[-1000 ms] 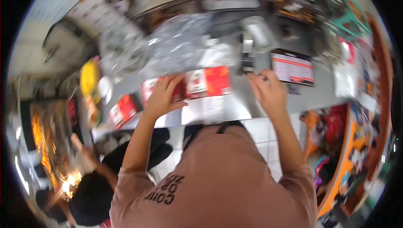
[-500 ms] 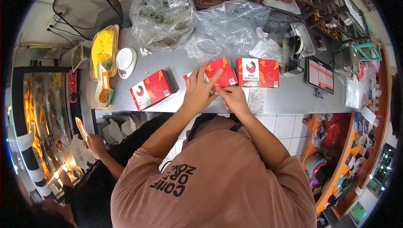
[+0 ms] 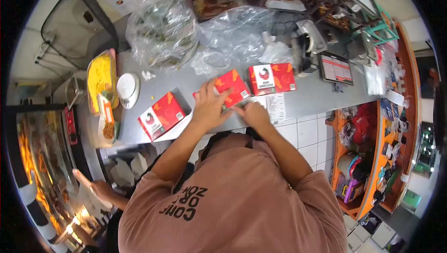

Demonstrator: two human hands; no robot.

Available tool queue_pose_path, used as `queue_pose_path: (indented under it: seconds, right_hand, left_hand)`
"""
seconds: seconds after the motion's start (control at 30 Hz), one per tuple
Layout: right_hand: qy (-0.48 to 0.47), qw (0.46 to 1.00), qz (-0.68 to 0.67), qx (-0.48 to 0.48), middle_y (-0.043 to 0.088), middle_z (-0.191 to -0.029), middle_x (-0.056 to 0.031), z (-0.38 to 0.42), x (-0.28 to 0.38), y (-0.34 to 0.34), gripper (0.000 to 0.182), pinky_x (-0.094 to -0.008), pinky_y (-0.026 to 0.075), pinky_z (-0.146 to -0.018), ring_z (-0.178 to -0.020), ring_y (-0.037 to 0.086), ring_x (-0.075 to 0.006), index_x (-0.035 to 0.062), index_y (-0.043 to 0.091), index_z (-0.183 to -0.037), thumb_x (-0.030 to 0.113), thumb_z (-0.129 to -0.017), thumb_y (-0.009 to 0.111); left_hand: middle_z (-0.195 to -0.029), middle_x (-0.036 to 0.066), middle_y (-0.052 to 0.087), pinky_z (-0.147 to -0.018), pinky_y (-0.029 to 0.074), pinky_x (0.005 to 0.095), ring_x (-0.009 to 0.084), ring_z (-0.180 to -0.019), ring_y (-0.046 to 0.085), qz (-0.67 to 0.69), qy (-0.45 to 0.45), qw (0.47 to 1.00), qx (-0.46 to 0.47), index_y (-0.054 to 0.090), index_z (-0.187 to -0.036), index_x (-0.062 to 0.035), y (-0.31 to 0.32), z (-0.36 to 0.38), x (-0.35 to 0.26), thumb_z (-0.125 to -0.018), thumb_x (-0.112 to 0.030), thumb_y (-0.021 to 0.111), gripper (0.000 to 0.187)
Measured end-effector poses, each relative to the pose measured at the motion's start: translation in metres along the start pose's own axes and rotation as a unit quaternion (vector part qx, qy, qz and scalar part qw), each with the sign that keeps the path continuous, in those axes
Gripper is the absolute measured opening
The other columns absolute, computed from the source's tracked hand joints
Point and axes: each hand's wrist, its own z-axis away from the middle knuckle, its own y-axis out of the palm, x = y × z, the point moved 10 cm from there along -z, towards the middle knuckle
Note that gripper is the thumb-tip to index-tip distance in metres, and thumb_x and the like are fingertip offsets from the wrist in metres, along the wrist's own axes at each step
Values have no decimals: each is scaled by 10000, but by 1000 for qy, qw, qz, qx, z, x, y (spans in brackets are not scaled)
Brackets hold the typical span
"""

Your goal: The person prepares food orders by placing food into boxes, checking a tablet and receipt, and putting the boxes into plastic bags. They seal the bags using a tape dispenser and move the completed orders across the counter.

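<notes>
A red cardboard food box [image 3: 234, 85] with orange patterns lies on the steel counter in front of me. My left hand [image 3: 210, 108] grips it from the left, the fingers over its top and covering its white label side. Close to the box's near edge, my right hand [image 3: 254, 114] has its fingers curled and the thumb and forefinger pointing at the box; what they pinch, if anything, is hidden. Beside it on the right stands a second red box [image 3: 279, 77]. A third red box [image 3: 161, 115] sits angled on the left. A printed receipt [image 3: 275, 107] lies right of my right hand.
On the left are a tub of yellow food [image 3: 101, 78], a small white scale [image 3: 127, 89] and a packed carton [image 3: 107, 122]. Clear plastic bags [image 3: 163, 34] line the back. A tablet [image 3: 336, 69] stands right. Another person's hand [image 3: 106, 191] holds something by the heated display.
The view has tilted and shifted, so the counter appears turned. My right hand has drawn slightly back from the box edge. The other person's hand has moved lower in view.
</notes>
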Motion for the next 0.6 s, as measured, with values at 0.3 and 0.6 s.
queue_pose_path:
  seconds: [0.3, 0.6]
  right_hand:
    - [101, 873, -239, -413, 652, -897, -84, 20, -209, -239, 305, -359, 487, -582, -661, 576, -194, 117, 678, -1128, 381, -976, 662]
    - [56, 816, -574, -38, 615, -1160, -67, -73, -248, -185, 372, -397, 584, -833, -1033, 624, -229, 108, 691, -1183, 380, -932, 658]
  left_hand:
    - [-1254, 172, 582, -999, 353, 521, 375, -1131, 556, 86, -118, 989, 31, 532, -1261, -128, -14, -26, 35, -584, -491, 904, 854]
    - [-1309, 194, 534, -1023, 366, 545, 401, -1236, 488, 16, 110, 994, -18, 522, -1314, -121, 9, -144, -147, -628, -507, 891, 869]
